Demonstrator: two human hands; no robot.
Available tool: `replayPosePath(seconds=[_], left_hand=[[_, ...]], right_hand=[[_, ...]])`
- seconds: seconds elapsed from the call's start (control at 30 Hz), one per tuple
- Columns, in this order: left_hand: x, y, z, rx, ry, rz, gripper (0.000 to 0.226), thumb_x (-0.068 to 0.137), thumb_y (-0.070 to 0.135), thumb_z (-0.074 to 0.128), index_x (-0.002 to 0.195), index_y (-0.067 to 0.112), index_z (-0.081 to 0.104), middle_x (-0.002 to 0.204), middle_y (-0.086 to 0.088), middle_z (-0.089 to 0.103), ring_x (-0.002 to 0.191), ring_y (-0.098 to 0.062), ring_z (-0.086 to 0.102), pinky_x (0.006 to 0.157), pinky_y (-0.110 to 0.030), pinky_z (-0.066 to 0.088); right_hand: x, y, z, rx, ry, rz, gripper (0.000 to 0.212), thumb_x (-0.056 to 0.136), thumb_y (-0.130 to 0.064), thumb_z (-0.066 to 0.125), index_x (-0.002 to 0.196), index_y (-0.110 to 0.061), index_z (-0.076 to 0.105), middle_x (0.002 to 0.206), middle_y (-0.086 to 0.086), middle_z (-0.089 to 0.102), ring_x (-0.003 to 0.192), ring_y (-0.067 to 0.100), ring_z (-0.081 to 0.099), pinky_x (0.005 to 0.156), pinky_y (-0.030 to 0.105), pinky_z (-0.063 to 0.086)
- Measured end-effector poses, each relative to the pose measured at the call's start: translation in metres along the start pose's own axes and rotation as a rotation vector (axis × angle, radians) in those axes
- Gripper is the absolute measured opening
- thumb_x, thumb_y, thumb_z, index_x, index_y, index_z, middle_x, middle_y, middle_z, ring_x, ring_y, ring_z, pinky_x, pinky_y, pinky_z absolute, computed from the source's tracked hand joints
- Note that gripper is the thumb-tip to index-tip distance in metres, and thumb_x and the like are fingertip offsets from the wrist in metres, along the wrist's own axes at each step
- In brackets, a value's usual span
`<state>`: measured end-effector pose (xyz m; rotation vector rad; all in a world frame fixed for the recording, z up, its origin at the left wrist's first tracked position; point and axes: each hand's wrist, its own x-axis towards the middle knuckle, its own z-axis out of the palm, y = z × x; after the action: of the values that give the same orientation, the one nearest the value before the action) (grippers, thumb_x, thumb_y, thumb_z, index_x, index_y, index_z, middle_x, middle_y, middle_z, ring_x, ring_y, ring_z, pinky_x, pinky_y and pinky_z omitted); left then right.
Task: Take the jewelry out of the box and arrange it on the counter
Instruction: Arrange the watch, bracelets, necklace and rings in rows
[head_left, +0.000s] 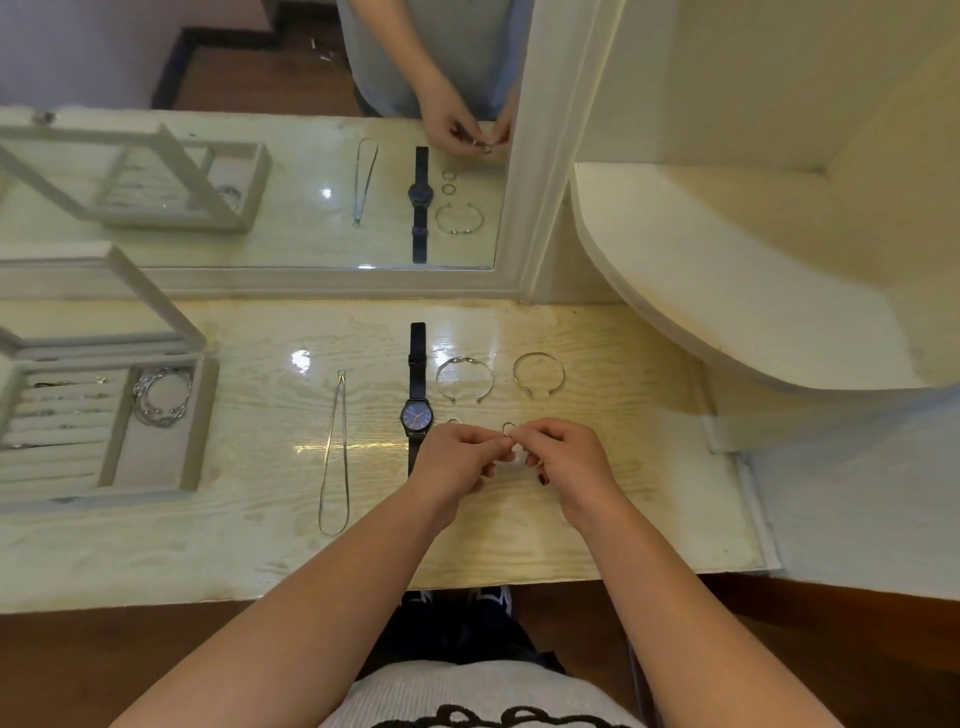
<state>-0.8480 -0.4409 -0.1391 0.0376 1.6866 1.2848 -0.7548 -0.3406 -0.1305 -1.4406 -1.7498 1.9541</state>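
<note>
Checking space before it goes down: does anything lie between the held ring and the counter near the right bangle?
Nothing visible does. The left hand and right hand pinch the ring over the counter; bangle beyond, watch to its left.

Both hands, left hand (453, 457) and right hand (567, 462), pinch a small ring (507, 427) above the counter (597, 509), beside the wristwatch (416, 410).

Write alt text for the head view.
Left hand and right hand meet over the counter, pinching a small ring between their fingertips. Beside them lie a necklace, a watch, a twisted bangle and a plain bangle; the open jewelry box at left holds more bracelets.
</note>
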Motion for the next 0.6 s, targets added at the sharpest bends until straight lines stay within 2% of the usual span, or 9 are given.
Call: replayPosePath(seconds=[0.1,0.23,0.3,0.43,0.6], left_hand=[[0.001,-0.005,-0.005,-0.01,0.023,-0.026,0.008,0.083,0.017,0.074,0.085,0.009,0.074,0.075,-0.003,0.074,0.052,-0.007,0.052,0.049,-0.02,0.039],[0.002,-0.009,-0.008,-0.049,0.026,-0.039,0.011,0.083,0.014,0.073,0.092,0.009,0.074,0.079,-0.003,0.073,0.049,-0.006,0.053,0.045,-0.018,0.038],[0.003,-0.01,-0.009,-0.065,0.02,-0.032,0.005,0.084,0.014,0.072,0.087,0.01,0.074,0.076,-0.001,0.073,0.047,-0.005,0.053,0.044,-0.017,0.037],[0.006,-0.009,-0.012,-0.09,0.038,-0.021,0.008,0.085,0.017,0.071,0.081,0.011,0.074,0.077,-0.003,0.075,0.046,-0.006,0.052,0.043,-0.017,0.037],[0.01,-0.007,-0.013,-0.097,0.085,-0.031,0.011,0.087,0.016,0.068,0.09,0.007,0.073,0.079,-0.005,0.075,0.045,-0.005,0.052,0.044,-0.017,0.037]], right_hand=[[0.005,-0.001,0.008,-0.025,-0.028,0.016,0.015,0.078,-0.017,0.072,0.063,-0.02,0.072,0.054,-0.01,0.061,0.051,0.005,0.05,0.043,0.019,0.037],[0.012,-0.003,0.016,-0.022,-0.087,0.055,0.018,0.079,-0.015,0.07,0.061,-0.018,0.072,0.052,-0.005,0.059,0.048,0.006,0.05,0.041,0.018,0.035],[0.015,-0.003,0.019,0.001,-0.104,0.081,0.018,0.079,-0.014,0.07,0.061,-0.017,0.071,0.05,-0.005,0.058,0.046,0.006,0.048,0.04,0.017,0.034],[0.023,-0.003,0.023,0.013,-0.099,0.104,0.016,0.078,-0.013,0.07,0.062,-0.017,0.073,0.054,-0.003,0.061,0.048,0.008,0.046,0.042,0.019,0.035],[0.03,-0.003,0.023,-0.03,-0.088,0.103,0.015,0.078,-0.014,0.071,0.064,-0.017,0.072,0.047,-0.007,0.053,0.046,0.007,0.045,0.04,0.016,0.035]])
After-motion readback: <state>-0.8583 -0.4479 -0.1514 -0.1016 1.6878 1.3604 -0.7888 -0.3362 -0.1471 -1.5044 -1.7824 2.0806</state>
